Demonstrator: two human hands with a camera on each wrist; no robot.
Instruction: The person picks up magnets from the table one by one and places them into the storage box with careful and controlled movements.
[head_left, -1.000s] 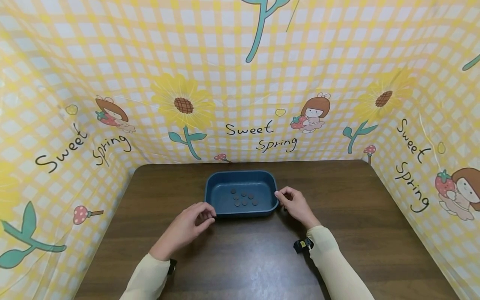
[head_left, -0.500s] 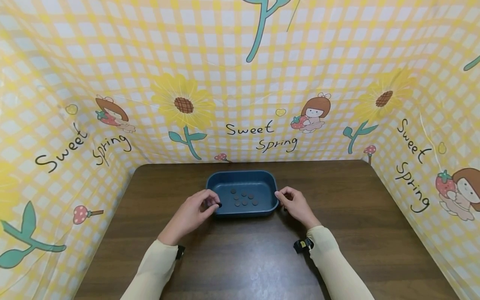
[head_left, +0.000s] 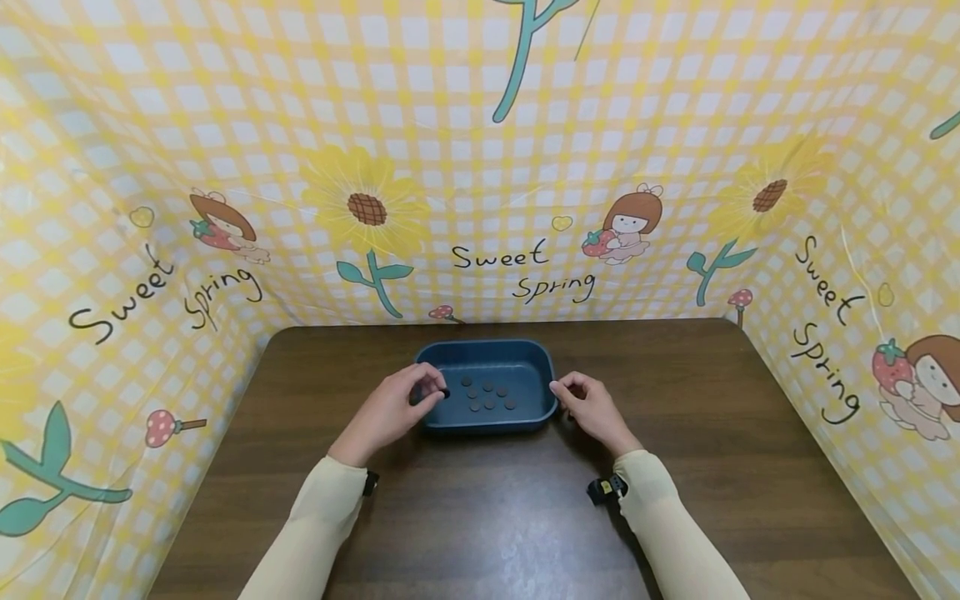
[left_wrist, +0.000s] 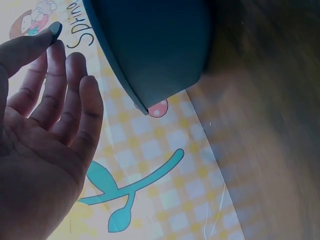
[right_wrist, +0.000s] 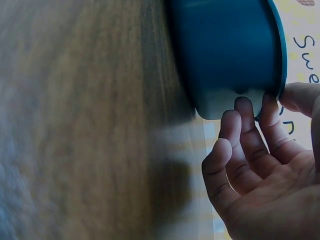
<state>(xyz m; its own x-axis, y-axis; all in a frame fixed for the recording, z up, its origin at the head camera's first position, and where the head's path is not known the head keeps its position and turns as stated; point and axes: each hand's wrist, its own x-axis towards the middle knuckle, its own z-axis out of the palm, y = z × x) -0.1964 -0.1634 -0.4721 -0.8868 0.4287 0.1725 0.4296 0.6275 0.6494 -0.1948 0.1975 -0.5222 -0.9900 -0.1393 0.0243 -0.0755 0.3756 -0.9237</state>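
Observation:
A dark blue rectangular tray [head_left: 487, 428] stands near the table's back edge. Several small dark round discs [head_left: 489, 406] lie apart from one another on its floor. Over the tray's left side, my left hand [head_left: 392, 412] pinches another small dark disc [left_wrist: 56, 32] between thumb and index fingertip; its other fingers are loosely bent. At the opposite end, my right hand [head_left: 594, 410] pinches the tray's right rim, thumb on the inner side and fingers against the outer wall, as the right wrist view [right_wrist: 260, 155] shows. The left hand hides the tray's left end.
Brown wood-grain table [head_left: 487, 525] lies under the tray and both forearms. A yellow checked cloth [head_left: 495, 192] with printed flowers and lettering rises behind and at both sides. Dark wrist cameras [head_left: 606, 490] sit below the sleeve cuffs.
My left hand has moved from the tray's front left corner up and right, over its left side, carrying the pinched disc. The right hand has stayed on the rim.

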